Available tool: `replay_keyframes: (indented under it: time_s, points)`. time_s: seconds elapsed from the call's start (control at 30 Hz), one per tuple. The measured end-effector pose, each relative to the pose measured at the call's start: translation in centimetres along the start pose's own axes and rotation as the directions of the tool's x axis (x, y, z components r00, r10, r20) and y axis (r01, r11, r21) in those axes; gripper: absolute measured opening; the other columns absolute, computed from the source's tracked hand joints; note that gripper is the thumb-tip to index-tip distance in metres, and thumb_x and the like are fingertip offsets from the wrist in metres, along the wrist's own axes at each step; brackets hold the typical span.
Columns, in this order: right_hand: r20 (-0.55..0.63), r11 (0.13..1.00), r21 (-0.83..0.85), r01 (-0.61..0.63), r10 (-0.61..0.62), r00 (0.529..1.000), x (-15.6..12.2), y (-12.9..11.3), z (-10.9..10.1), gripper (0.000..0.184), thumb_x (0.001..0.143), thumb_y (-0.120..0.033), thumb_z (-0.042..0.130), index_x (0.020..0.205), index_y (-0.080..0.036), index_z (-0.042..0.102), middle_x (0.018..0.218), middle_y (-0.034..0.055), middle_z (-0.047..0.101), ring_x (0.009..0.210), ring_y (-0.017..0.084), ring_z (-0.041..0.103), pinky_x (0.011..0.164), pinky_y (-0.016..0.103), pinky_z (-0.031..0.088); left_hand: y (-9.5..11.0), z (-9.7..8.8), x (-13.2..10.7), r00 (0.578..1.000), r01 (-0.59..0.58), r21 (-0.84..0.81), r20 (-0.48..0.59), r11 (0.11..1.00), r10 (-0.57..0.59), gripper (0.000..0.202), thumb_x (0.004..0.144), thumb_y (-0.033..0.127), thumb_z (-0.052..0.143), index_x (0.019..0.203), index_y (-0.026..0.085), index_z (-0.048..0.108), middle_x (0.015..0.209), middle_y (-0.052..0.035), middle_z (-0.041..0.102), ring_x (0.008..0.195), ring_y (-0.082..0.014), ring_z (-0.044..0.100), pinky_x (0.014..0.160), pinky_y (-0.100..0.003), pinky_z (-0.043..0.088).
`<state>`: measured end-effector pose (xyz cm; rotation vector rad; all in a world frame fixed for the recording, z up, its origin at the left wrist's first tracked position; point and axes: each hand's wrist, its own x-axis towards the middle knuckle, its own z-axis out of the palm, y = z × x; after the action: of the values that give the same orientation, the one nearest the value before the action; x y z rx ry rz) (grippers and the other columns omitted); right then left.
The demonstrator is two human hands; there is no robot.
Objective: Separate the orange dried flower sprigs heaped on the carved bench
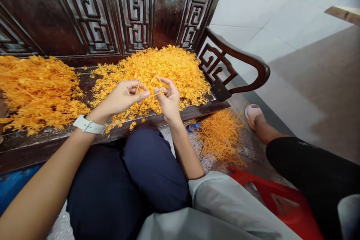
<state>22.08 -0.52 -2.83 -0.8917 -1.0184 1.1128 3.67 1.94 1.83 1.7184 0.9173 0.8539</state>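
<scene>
Both hands are raised over a heap of small yellow-orange plastic flower pieces [171, 63] on a dark wooden bench. A thin orange plastic stem [155, 94] spans the gap between them. My left hand [128, 93], with a pale watch on its wrist, pinches one side of it between thumb and fingers. On the other side, my right hand [170, 99] pinches it too, its index finger curved above. The fine ends at the fingertips are too small to make out.
Another orange pile [42, 90] lies on the bench [84, 84] at left. Bare orange stems [221, 137] are heaped on the floor beside a blue-capped bottle [192, 127]. The carved armrest [239, 58] bounds the right end. A red stool [275, 198] and another person's leg [266, 129] are at right.
</scene>
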Motion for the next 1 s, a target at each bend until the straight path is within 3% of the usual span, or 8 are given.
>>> replay_keyframes:
  time_s: [0.1, 0.2, 0.3, 0.47, 0.67, 0.8, 0.9, 1.0]
  points:
    - [0.008, 0.998, -0.068, -0.001, 0.002, 1.000, 0.4, 0.3, -0.7, 0.049, 0.078, -0.044, 0.089, 0.116, -0.025, 0.063, 0.065, -0.0074, 0.053, 0.059, 0.012, 0.045, 0.054, 0.027, 0.032, -0.3, -0.5, -0.2, 1.000, 0.003, 0.069, 0.027, 0.998, -0.005, 0.033, 0.088, 0.049, 0.084, 0.090, 0.018, 0.078, 0.057, 0.0031, 0.050, 0.050, -0.0100, 0.040, 0.049, -0.024, 0.026]
    - [0.006, 0.988, -0.155, -0.028, 0.030, 1.000, 0.7, 0.9, -1.4, 0.051, 0.076, -0.044, 0.090, 0.114, -0.024, 0.064, 0.069, -0.0066, 0.056, 0.057, 0.011, 0.042, 0.055, 0.028, 0.034, -0.4, -1.0, -0.3, 0.985, -0.058, 0.055, -0.161, 0.997, 0.066, 0.032, 0.087, 0.047, 0.084, 0.080, 0.018, 0.072, 0.059, 0.0024, 0.051, 0.052, -0.0101, 0.040, 0.049, -0.024, 0.029]
    - [0.007, 0.967, -0.253, -0.005, 0.007, 1.000, 1.1, 1.8, -2.1, 0.045, 0.077, -0.045, 0.086, 0.111, -0.023, 0.066, 0.081, -0.0006, 0.064, 0.067, 0.014, 0.053, 0.063, 0.031, 0.044, -0.4, -1.4, -0.3, 0.945, -0.021, -0.093, -0.327, 0.995, -0.011, 0.027, 0.092, 0.044, 0.080, 0.086, 0.020, 0.068, 0.058, 0.0034, 0.050, 0.050, -0.0096, 0.038, 0.048, -0.023, 0.028]
    - [-0.046, 0.846, -0.521, 0.117, -0.165, 0.985, 1.1, 2.5, -2.4, 0.051, 0.082, -0.045, 0.079, 0.126, -0.023, 0.065, 0.121, 0.0119, 0.070, 0.108, 0.026, 0.064, 0.086, 0.042, 0.053, -0.2, -1.9, -0.7, 0.960, 0.072, -0.310, -0.237, 0.948, -0.151, 0.017, 0.097, 0.035, 0.071, 0.108, 0.021, 0.072, 0.069, -0.0011, 0.063, 0.047, -0.0078, 0.036, 0.046, -0.022, 0.027]
    - [0.020, 0.621, -0.686, 0.379, -0.505, 0.863, -1.0, -0.7, -0.3, 0.049, 0.092, -0.038, 0.073, 0.136, -0.024, 0.058, 0.131, 0.0120, 0.064, 0.126, 0.029, 0.060, 0.109, 0.052, 0.048, 0.0, -1.4, -0.5, 0.960, 0.022, -0.241, -0.266, 0.970, -0.088, 0.025, 0.100, 0.043, 0.069, 0.100, 0.018, 0.074, 0.076, -0.0044, 0.067, 0.052, -0.0088, 0.045, 0.049, -0.023, 0.033]
    - [0.206, 0.442, -0.705, 0.555, -0.621, 0.756, -2.0, -3.3, 0.7, 0.047, 0.093, -0.038, 0.067, 0.137, -0.024, 0.058, 0.133, 0.0125, 0.064, 0.132, 0.031, 0.057, 0.115, 0.055, 0.043, -0.7, -0.8, 0.3, 0.952, -0.006, 0.034, -0.306, 0.999, 0.016, 0.040, 0.100, 0.056, 0.068, 0.089, 0.018, 0.072, 0.063, -0.0022, 0.063, 0.051, -0.0113, 0.046, 0.049, -0.024, 0.035]
    - [0.168, 0.519, -0.639, 0.567, -0.626, 0.762, -2.4, -4.3, 0.8, 0.039, 0.099, -0.038, 0.066, 0.135, -0.026, 0.061, 0.130, 0.0116, 0.065, 0.127, 0.029, 0.058, 0.110, 0.051, 0.046, -1.0, 0.0, 1.1, 0.931, -0.019, 0.100, -0.362, 0.995, 0.054, 0.044, 0.099, 0.059, 0.067, 0.087, 0.018, 0.070, 0.064, -0.0034, 0.066, 0.051, -0.0114, 0.049, 0.050, -0.024, 0.037]
    - [0.124, 0.708, -0.513, 0.486, -0.499, 0.858, -2.6, -4.1, 0.9, 0.017, 0.106, -0.040, 0.063, 0.111, -0.024, 0.069, 0.099, 0.0056, 0.068, 0.089, 0.020, 0.064, 0.082, 0.037, 0.052, -0.4, 0.9, 1.6, 0.919, -0.015, -0.060, -0.395, 0.998, -0.010, 0.042, 0.100, 0.062, 0.066, 0.100, 0.020, 0.071, 0.069, -0.0025, 0.068, 0.046, -0.0096, 0.047, 0.046, -0.024, 0.036]
